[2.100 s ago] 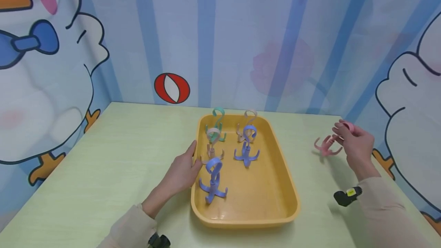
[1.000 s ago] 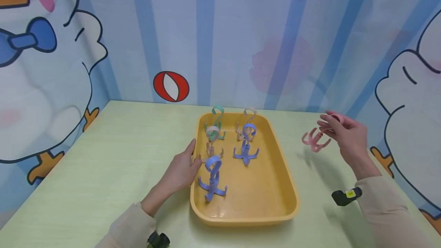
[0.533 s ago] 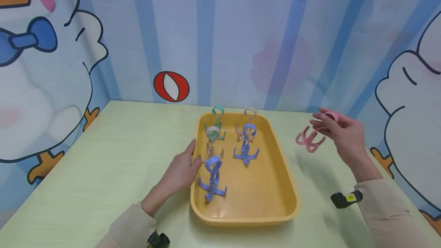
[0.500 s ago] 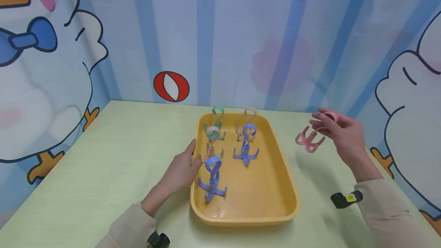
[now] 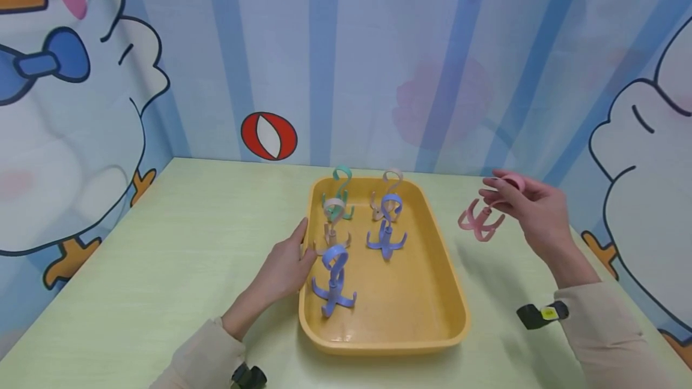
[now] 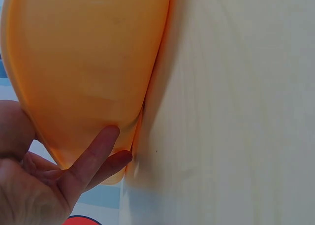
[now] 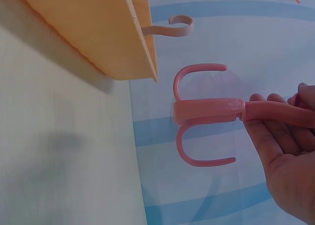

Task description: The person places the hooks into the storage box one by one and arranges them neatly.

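To the right of the yellow tray (image 5: 400, 311), my right hand (image 5: 535, 209) grips a pink rotating hook hanger (image 5: 481, 221) by its curved top. Its prongs hang tilted toward the tray, raised above the table. The right wrist view shows the hanger's stem (image 7: 209, 111) and two of its curled prongs, with the fingers round the hook end. My left hand (image 5: 283, 269) holds the tray's left side, thumb over the rim and fingers (image 6: 91, 158) along the outer wall. Inside the tray stand two blue hangers (image 5: 334, 293), a green one (image 5: 342, 182) and two beige ones.
The tray sits on a pale green table (image 5: 178, 269). Behind it hangs a striped blue curtain (image 5: 367, 65) with printed cartoon figures. A beige hook (image 7: 172, 30) rises past the tray's rim in the right wrist view.
My right hand has lifted the pink hook hanger and moved it leftward, nearer the tray. My left hand and the hangers in the tray stay in place.
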